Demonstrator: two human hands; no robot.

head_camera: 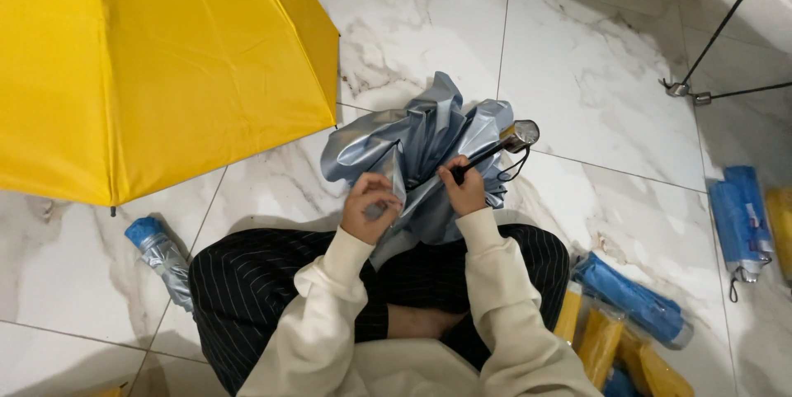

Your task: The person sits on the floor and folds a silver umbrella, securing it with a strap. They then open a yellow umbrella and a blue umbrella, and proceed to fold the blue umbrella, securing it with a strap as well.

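Observation:
I sit cross-legged on a marble floor with a collapsed silver-blue umbrella (421, 137) lying over my knees. My left hand (369, 206) pinches a fold of its silvery canopy. My right hand (466, 187) is closed around the black shaft just below the round silver handle (523, 133), from which a thin black wrist loop hangs. The canopy fabric bunches loosely between both hands and spreads away from me.
An open yellow umbrella (148, 59) fills the upper left. A folded blue-and-silver umbrella (161, 253) lies by my left knee. Folded blue umbrellas (635, 298) and yellow ones (602, 339) are piled at my right; more blue umbrellas (742, 216) lie farther right. Black stand legs (718, 34) cross the top right.

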